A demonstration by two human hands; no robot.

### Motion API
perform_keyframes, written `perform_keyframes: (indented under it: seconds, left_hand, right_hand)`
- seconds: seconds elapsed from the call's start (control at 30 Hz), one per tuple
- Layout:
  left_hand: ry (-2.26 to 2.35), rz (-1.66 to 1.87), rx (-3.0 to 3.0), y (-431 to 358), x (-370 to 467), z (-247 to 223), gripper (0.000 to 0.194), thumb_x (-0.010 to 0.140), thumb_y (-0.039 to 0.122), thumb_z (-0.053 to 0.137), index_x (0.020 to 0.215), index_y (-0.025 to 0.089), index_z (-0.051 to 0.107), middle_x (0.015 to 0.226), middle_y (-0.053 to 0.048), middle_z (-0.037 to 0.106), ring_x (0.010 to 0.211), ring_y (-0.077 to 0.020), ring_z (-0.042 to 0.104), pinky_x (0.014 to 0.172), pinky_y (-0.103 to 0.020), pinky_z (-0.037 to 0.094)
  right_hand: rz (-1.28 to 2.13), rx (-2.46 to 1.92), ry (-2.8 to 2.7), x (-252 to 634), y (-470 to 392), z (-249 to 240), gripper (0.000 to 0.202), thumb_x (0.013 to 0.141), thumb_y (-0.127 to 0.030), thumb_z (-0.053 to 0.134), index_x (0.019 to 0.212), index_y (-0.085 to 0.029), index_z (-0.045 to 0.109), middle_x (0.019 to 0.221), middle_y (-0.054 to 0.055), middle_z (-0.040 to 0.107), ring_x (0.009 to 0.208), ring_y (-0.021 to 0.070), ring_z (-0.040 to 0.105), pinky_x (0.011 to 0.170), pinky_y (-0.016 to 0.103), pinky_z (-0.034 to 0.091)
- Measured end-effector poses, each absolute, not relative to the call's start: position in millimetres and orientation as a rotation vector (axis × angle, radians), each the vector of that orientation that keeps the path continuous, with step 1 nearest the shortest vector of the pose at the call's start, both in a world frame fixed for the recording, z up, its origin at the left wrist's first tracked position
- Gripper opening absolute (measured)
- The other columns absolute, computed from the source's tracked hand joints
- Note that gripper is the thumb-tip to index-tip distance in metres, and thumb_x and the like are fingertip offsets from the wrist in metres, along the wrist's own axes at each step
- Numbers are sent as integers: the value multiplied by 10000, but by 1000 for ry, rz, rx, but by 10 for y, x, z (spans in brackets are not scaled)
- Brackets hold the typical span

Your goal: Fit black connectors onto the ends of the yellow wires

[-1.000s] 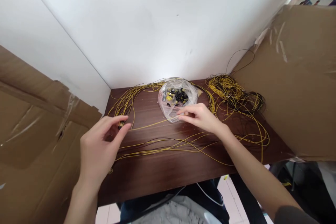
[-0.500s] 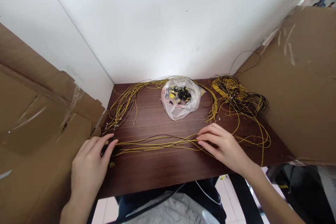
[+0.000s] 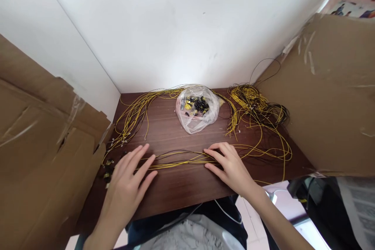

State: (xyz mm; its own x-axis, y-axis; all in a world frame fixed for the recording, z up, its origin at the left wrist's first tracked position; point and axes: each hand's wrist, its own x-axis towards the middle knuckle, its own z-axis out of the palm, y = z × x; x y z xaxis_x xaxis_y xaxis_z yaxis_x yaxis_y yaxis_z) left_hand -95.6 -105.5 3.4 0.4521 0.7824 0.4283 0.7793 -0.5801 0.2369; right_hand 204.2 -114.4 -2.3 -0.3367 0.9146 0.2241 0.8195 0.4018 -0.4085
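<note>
Loose yellow and black wires [image 3: 178, 162] run crosswise over the front of the dark brown table [image 3: 175, 191]. My left hand [image 3: 127, 179] lies over their left part, fingers stretched and spread, holding nothing. Farther right, my right hand [image 3: 227, 164] rests on the same strands. Its thumb and fingertips are apart, with wires passing beneath and between them. Small black and yellow connectors [image 3: 108, 168] sit at the left table edge beside my left hand; the wire ends there are partly hidden by it.
A clear plastic bag [image 3: 195, 125] of small black and yellow parts stands at the back middle. Behind it arches a wire bundle [image 3: 137, 111]. A tangled wire heap [image 3: 252, 101] lies back right. Cardboard panels [image 3: 328, 97] flank both sides, and a white wall [image 3: 181, 27] closes the back.
My left hand has moved right from the connectors at the wire ends and spread its fingers over the strands. My right hand stays at the wires, and the view has shifted slightly.
</note>
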Motion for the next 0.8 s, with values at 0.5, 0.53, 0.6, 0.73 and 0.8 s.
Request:
perform_keyframes:
  seconds: [0.5,0.53,0.6,0.73,0.8]
  left_hand:
    - [1282,895,2277,-943,-618,-160,161,876,230,507,899,192,661,878,-57,549,843,-183,525,753,-317,447]
    - [1280,889,2261,-937,-619,-151,162,874,234,509,858,191,664,859,-52,550,826,-179,523,745,-313,441]
    - [1278,861,2239,-931,-617,-133,156,866,258,529,828,197,667,843,-44,557,810,-178,520,742,-312,429]
    - [1260,779,2241,-933,-614,-107,155,805,356,616,874,234,682,862,-37,579,818,-193,511,745,-325,415]
    - [1266,771,2236,-936,-614,-105,153,820,352,596,878,242,685,862,-37,583,820,-193,507,747,-328,410]
  right_hand:
    - [346,-1472,-2268,1848,-1183,-5,141,902,-271,501,986,-194,584,943,66,561,884,204,471,765,350,370]
    - [345,-1473,-2266,1838,-1190,-8,156,896,-280,513,1010,-201,584,955,68,558,888,207,470,765,352,370]
    - [338,-1479,-2259,1816,-1197,-14,142,892,-284,520,986,-209,597,949,67,553,886,208,467,761,353,366]
    - [335,-1486,-2270,1773,-1194,-8,124,909,-241,486,861,-198,591,892,54,551,855,192,465,745,340,355]
    - [318,-1489,-2287,1757,-1193,4,125,915,-216,466,849,-187,569,881,51,554,847,188,464,741,334,350]
